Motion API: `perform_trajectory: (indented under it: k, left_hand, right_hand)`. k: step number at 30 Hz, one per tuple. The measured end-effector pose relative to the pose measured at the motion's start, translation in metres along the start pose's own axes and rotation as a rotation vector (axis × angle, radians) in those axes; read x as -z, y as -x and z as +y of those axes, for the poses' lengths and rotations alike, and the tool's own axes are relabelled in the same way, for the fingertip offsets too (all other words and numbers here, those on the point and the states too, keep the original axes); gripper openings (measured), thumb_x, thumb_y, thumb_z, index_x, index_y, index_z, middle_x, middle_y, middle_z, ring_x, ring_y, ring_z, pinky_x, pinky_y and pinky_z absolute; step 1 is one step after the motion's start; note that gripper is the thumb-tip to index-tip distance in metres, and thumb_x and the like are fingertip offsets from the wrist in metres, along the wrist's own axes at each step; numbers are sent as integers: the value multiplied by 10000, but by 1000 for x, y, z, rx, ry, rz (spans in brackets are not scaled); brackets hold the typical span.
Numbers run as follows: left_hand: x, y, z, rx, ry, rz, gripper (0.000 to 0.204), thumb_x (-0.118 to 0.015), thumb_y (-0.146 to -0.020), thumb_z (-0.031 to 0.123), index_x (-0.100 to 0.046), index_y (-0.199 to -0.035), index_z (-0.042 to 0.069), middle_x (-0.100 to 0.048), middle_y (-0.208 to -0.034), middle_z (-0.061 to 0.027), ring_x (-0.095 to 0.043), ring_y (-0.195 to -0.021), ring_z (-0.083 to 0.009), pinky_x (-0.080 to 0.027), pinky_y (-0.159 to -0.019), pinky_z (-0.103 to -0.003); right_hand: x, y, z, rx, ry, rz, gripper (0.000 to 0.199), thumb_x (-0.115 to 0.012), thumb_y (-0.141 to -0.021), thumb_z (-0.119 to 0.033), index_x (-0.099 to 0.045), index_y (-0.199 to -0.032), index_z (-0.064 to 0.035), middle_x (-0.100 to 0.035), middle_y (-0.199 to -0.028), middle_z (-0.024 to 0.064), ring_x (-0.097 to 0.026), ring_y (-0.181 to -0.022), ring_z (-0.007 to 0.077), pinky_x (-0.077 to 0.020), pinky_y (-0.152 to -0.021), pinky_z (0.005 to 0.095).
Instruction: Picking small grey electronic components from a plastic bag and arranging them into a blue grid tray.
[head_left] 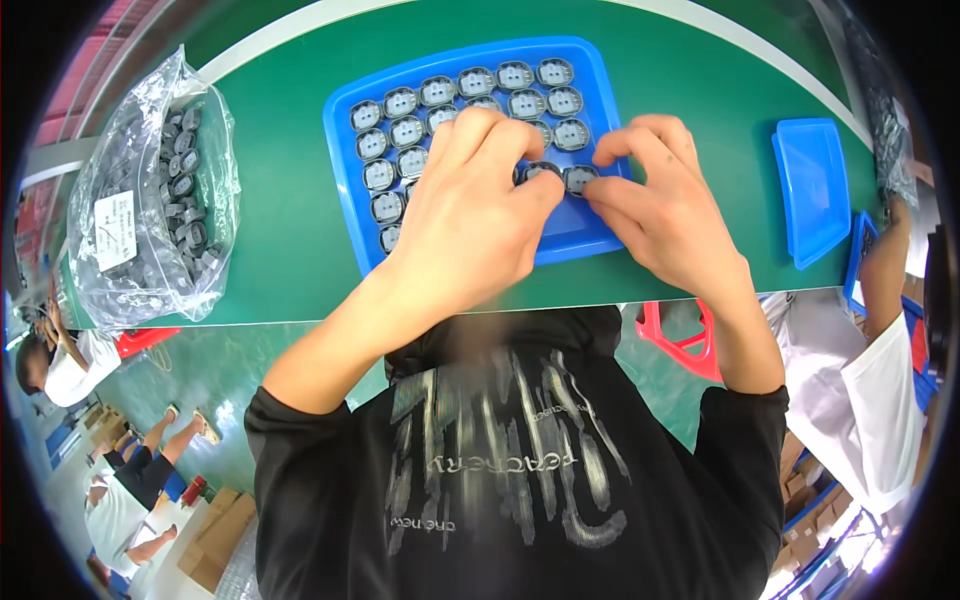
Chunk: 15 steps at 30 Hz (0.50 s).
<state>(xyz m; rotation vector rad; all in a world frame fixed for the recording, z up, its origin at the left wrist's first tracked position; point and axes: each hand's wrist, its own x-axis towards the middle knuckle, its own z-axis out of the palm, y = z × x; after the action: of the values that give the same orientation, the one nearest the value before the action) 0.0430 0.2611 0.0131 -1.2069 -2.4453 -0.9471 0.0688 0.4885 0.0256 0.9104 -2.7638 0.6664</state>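
Note:
A blue tray (335,150) on the green table holds rows of small grey oval plastic parts (437,91) with dark rims. My left hand (480,205) reaches over the tray's middle and hides several parts. Its thumb and index finger close around one grey part (541,172) in the row nearest me. At the right end of that row, my right hand (665,195) has curled fingers, with thumb and fingertips at another grey part (580,181). Both parts lie low at the tray bottom, side by side. The tray's near right corner shows bare blue.
A clear plastic bag (150,200) full of loose grey parts lies on the left of the table (285,200). To the right sits a smaller blue tray (812,190). A red stool (685,345) stands below the table edge. Other people are off at both sides.

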Motion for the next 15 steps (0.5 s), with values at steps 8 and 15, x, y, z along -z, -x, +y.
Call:
perform_trajectory:
  k: [8, 15]
  left_hand:
    - [25, 12, -15, 118, 43, 54, 254, -809, -714, 45, -750, -961, 54, -625, -1078, -104, -559, -1009, -312, -471, -864, -408]
    - [114, 96, -69, 649, -280, 371, 150, -736, -829, 60, -737, -979, 52, -690, -1029, -121, -617, -1013, -338, -508, -909, -440]
  right_hand:
    - [1, -26, -2, 8, 5, -38, 243, -764, -734, -2, -741, -972, -43, -606, -1170, 98, -517, -1152, 347, -445, -984, 455]
    - [6, -87, -22, 97, -57, -4, 253, -727, -767, 31, -706, -1014, -22, -639, -1133, 118, -593, -1091, 349, -494, -927, 436]
